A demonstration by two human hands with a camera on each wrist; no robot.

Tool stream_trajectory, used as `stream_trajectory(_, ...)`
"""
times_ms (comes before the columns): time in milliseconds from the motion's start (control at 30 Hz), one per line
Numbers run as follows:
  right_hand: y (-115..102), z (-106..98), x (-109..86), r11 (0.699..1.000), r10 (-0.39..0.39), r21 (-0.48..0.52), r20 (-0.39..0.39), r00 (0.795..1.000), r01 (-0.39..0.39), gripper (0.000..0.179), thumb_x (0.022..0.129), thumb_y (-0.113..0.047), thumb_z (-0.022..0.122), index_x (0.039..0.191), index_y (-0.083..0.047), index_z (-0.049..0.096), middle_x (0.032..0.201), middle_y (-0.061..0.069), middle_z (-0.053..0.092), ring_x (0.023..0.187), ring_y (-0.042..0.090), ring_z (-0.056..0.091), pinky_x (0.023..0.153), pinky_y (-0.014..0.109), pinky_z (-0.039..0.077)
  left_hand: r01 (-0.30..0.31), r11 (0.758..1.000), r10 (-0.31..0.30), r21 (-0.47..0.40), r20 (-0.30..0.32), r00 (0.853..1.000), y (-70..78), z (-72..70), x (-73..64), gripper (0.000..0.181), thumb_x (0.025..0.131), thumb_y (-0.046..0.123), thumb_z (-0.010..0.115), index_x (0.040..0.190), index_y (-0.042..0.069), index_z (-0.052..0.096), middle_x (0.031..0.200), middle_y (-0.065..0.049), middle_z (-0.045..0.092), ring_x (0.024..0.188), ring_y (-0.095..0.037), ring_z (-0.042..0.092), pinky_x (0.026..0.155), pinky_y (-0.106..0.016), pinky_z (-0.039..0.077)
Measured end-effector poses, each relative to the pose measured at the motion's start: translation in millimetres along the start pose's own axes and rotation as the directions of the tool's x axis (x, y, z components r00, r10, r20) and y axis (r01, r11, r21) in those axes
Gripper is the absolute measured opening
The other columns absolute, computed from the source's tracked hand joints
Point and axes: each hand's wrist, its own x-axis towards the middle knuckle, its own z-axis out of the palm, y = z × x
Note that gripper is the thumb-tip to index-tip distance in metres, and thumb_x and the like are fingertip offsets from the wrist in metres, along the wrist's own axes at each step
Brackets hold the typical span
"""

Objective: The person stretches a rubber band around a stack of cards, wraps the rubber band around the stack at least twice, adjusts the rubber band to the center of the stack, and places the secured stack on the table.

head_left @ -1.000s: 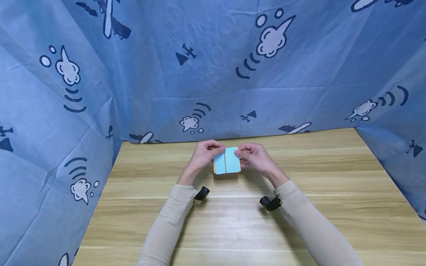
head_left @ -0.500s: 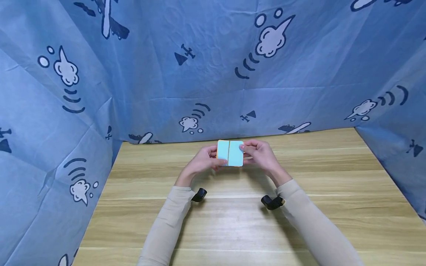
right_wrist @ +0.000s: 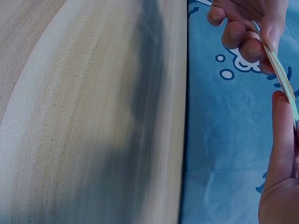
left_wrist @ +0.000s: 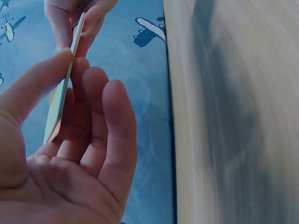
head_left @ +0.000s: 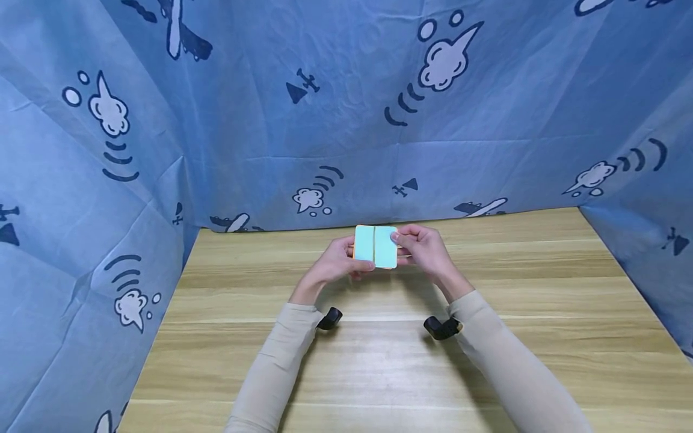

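A thin stack of cards (head_left: pixel 386 249), pale blue on its face with orange along the edges, is held up above the far part of the table. Down its middle runs a narrow tan rubber band (head_left: pixel 374 245). My left hand (head_left: pixel 337 260) pinches the lower left, its thumb at the bottom edge by the band and fingers behind. At the right edge, my right hand (head_left: pixel 425 248) grips with its thumb on the face near the top corner. Seen edge-on in the left wrist view, the stack (left_wrist: pixel 63 93) looks slim. Its back is mostly hidden.
Beneath the hands spreads a wood-grain table (head_left: pixel 379 373). A blue patterned cloth (head_left: pixel 352 120) hangs behind its far edge and along both sides. Each wrist carries a black camera, the left one (head_left: pixel 329 319) and the right one (head_left: pixel 441 328).
The stack has shifted a little farther away and to the right. My left thumb has gone from the top edge down to the bottom edge; the right hand keeps its grip.
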Motion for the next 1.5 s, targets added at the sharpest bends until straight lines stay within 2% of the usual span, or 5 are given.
stream_trajectory(167,-1.0,-1.4,-0.3,1.0,-0.005,-0.001,-0.017,1.0,0.005,0.02,0.1,-0.005,0.062,0.108,0.013,0.06,0.08,-0.001,0.073,0.068,0.011,0.07,0.064,0.031,0.06,-0.012,1.0,0.012,-0.024,-0.007,1.0,0.5,5.3,2.3,0.041,0.081,-0.006,0.078,0.117,-0.004,0.059,0.083,-0.011,0.072,0.063,-0.019,0.064,0.056,-0.033,0.056)
stream_trajectory(433,-2.6,-0.5,-1.1,1.0,-0.008,0.019,-0.065,0.998,0.009,0.016,0.1,-0.007,0.062,0.106,0.008,0.062,0.074,-0.002,0.069,0.059,0.007,0.062,0.056,0.023,0.057,0.007,0.999,-0.009,-0.051,-0.028,1.0,1.7,13.3,4.0,0.034,0.083,-0.002,0.079,0.111,-0.002,0.06,0.077,-0.008,0.068,0.06,-0.021,0.062,0.059,-0.041,0.058)
stream_trajectory(667,-0.6,-4.8,0.6,1.0,0.008,0.005,-0.023,1.0,-0.008,0.024,0.101,-0.011,0.062,0.114,0.008,0.061,0.083,0.001,0.071,0.071,0.013,0.07,0.067,0.031,0.06,0.008,0.999,-0.014,-0.051,-0.12,0.993,0.3,7.6,4.7,0.026,0.085,0.001,0.078,0.107,-0.005,0.066,0.088,-0.03,0.066,0.058,-0.017,0.059,0.057,-0.036,0.056)
stream_trajectory(900,1.1,-7.6,-1.0,1.0,0.007,-0.019,0.066,0.998,-0.005,0.022,0.101,-0.006,0.061,0.11,0.013,0.059,0.083,0.009,0.064,0.067,0.015,0.069,0.064,0.031,0.06,0.006,0.996,-0.021,-0.084,-0.183,0.983,4.5,4.5,5.5,0.028,0.084,-0.004,0.078,0.109,-0.006,0.066,0.083,-0.014,0.071,0.062,-0.018,0.061,0.06,-0.035,0.058)
stream_trajectory(1500,0.6,1.6,-1.1,0.999,-0.034,0.043,0.044,0.998,0.032,0.012,0.102,0.0,0.055,0.104,0.012,0.054,0.078,0.009,0.063,0.061,0.016,0.068,0.063,0.032,0.06,0.0,0.987,-0.042,-0.162,-0.255,0.966,10.0,14.5,8.2,0.045,0.079,-0.01,0.079,0.118,-0.005,0.06,0.087,-0.014,0.071,0.061,-0.02,0.063,0.061,-0.038,0.06)
